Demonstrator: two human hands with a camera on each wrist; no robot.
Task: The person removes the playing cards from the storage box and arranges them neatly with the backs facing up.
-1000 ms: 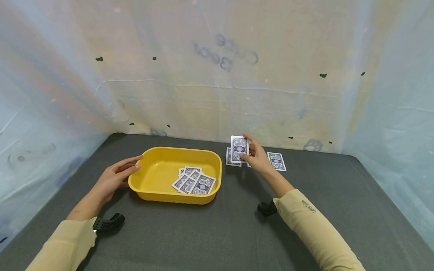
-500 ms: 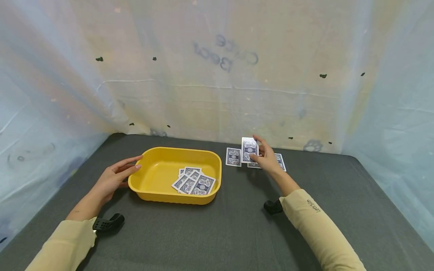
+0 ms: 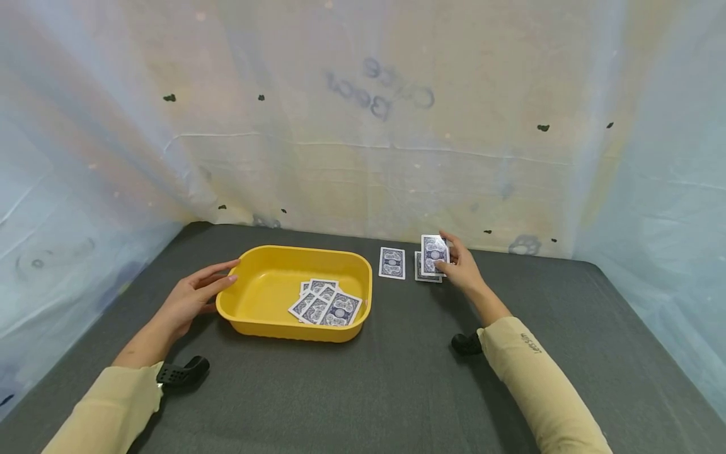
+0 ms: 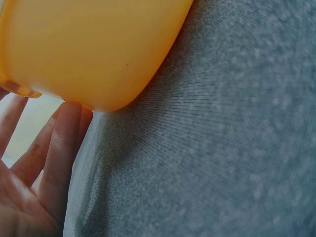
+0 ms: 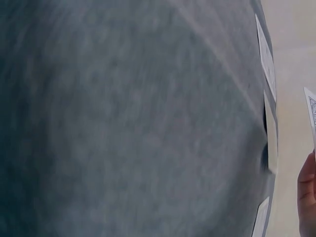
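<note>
Between thumb and fingers, my right hand [image 3: 462,268] pinches a playing card [image 3: 433,254], its blue patterned back towards the head camera. The held card is raised above the table and partly covers another face-down card [image 3: 418,272]. Farther left lies a face-down card [image 3: 392,263]. My right hand hides part of the table behind it; three flat cards show edge-on in the right wrist view, one of them a tilted card [image 5: 266,54]. My left hand [image 3: 190,299] rests on the left end of a yellow tray [image 3: 249,326], fingers extended against its wall. Several face-down cards [image 3: 343,308] overlap inside the tray.
A dark grey cloth-covered table [image 3: 317,397] bears the tray and cards. Translucent plastic sheeting [image 3: 363,183] hangs behind the table and along both sides. A black strap [image 3: 181,373] shows at the left wrist and another black strap [image 3: 467,344] at the right.
My right hand has moved right with the pinched card, uncovering the left table card and covering the rightmost one. My left hand and the tray have stayed in place.
</note>
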